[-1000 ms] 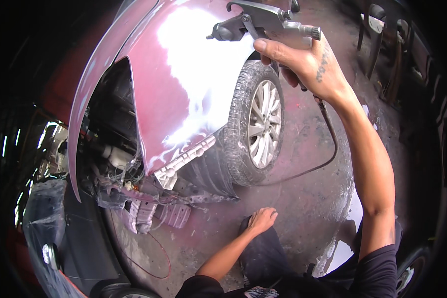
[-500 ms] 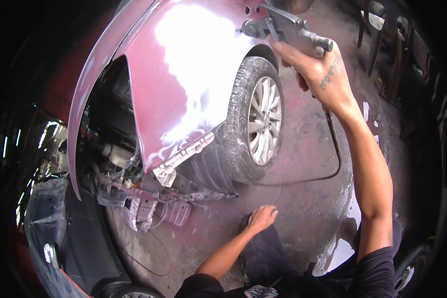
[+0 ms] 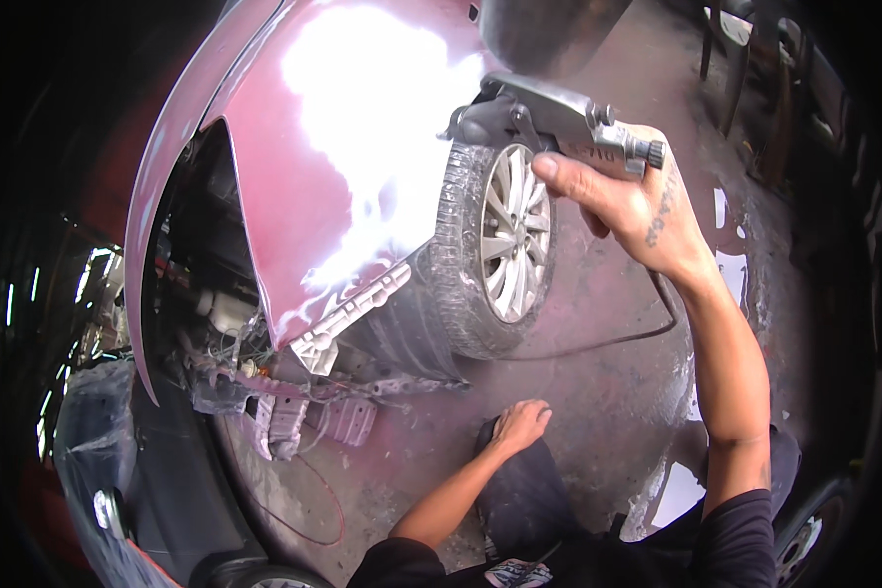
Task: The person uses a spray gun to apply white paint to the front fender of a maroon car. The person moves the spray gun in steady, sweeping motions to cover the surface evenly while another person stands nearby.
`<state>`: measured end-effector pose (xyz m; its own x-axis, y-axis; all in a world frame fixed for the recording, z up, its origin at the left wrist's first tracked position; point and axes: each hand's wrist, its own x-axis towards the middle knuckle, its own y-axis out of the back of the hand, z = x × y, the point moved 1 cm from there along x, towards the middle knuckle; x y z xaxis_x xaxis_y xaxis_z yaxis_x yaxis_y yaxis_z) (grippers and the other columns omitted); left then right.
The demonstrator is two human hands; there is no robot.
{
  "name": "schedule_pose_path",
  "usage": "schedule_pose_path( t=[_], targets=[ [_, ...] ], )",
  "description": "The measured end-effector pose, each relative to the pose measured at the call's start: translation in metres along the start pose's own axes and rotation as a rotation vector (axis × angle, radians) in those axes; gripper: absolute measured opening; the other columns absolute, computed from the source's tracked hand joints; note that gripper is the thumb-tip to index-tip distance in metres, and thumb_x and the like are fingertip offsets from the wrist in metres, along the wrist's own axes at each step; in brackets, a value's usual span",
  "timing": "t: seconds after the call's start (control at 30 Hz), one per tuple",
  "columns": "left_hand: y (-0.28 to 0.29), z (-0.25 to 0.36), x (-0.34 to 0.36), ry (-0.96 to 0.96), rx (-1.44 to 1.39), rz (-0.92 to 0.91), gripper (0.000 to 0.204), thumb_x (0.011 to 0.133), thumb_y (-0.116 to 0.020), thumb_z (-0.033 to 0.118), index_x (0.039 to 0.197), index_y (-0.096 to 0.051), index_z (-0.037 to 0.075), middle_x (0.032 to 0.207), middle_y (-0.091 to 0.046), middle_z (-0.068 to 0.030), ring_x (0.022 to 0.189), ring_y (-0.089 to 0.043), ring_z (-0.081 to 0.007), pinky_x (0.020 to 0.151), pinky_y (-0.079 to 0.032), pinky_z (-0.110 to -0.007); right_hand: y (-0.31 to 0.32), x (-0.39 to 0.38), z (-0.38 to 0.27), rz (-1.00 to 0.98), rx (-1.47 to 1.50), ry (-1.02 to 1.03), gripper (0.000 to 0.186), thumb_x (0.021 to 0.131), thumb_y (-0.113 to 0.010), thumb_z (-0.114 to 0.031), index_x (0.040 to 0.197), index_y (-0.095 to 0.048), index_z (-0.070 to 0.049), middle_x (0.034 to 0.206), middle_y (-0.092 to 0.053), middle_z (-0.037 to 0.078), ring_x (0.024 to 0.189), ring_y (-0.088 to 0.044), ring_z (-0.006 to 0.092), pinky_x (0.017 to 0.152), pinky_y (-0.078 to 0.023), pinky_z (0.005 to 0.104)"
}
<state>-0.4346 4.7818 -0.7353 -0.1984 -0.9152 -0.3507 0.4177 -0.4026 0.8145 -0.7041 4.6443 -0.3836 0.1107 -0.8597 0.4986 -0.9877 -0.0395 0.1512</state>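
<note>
Gripping the spray gun (image 3: 549, 122) tight, right hand (image 3: 637, 201) aims at the maroon fender (image 3: 294, 196); left hand (image 3: 519, 426) rests flat on a knee (image 3: 519, 490).

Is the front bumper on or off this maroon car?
Off. Below the maroon fender, bare brackets, wiring and inner parts are exposed. The right hand holds a spray gun near the wheel.

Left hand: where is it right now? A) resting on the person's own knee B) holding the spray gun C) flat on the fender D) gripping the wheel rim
A: the left hand lies on the dark-trousered knee, while the right hand grips the spray gun.
</note>
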Motion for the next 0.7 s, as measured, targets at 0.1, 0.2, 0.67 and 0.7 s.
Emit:
schedule_pose_path(
  t=[0.1, 0.2, 0.67, 0.7],
  targets=[
    [-0.003, 0.000, 0.000, -0.014, -0.009, 0.019, 0.031, 0.100, -0.063, 0.030, 0.119, -0.073, 0.008, 0.120, -0.073, -0.0161, 0.111, -0.068, -0.0422, 0.095, -0.053, -0.053, 0.003, 0.008, 0.015, 0.127, -0.007, 0.006, 0.033, 0.091, -0.079, -0.026, 0.102, -0.076, 0.005, 0.075, -0.071, 0.008, 0.071, -0.060, 0.0104, 0.068, -0.050, 0.0319],
    [0.002, 0.006, 0.000, 0.025, 0.004, -0.011, 0.034, 0.100, -0.063, 0.032, 0.122, -0.074, 0.008, 0.124, -0.073, -0.0155, 0.114, -0.069, -0.0401, 0.098, -0.054, -0.051, 0.005, 0.014, 0.029, 0.237, 0.004, 0.052, 0.033, 0.092, -0.078, -0.026, 0.098, -0.074, 0.006, 0.071, -0.069, 0.008, 0.069, -0.059, 0.0107, 0.066, -0.049, 0.0327],
    [-0.004, -0.001, 0.001, -0.055, 0.011, 0.036, 0.030, 0.100, -0.063, 0.029, 0.117, -0.072, 0.006, 0.117, -0.074, -0.0179, 0.108, -0.068, -0.0434, 0.093, -0.054, -0.053, 0.004, -0.021, 0.022, 0.183, -0.047, -0.050, 0.031, 0.093, -0.076, -0.021, 0.114, -0.075, 0.001, 0.076, -0.071, 0.009, 0.069, -0.059, 0.0123, 0.068, -0.050, 0.0311],
    [-0.004, -0.001, 0.002, -0.053, 0.010, 0.035, 0.030, 0.100, -0.063, 0.029, 0.117, -0.072, 0.005, 0.117, -0.074, -0.0180, 0.108, -0.068, -0.0435, 0.093, -0.054, -0.053, 0.004, -0.027, 0.014, 0.137, -0.035, -0.112, 0.031, 0.093, -0.075, -0.020, 0.116, -0.075, 0.001, 0.078, -0.071, 0.009, 0.070, -0.059, 0.0118, 0.068, -0.050, 0.0306]
  ],
)
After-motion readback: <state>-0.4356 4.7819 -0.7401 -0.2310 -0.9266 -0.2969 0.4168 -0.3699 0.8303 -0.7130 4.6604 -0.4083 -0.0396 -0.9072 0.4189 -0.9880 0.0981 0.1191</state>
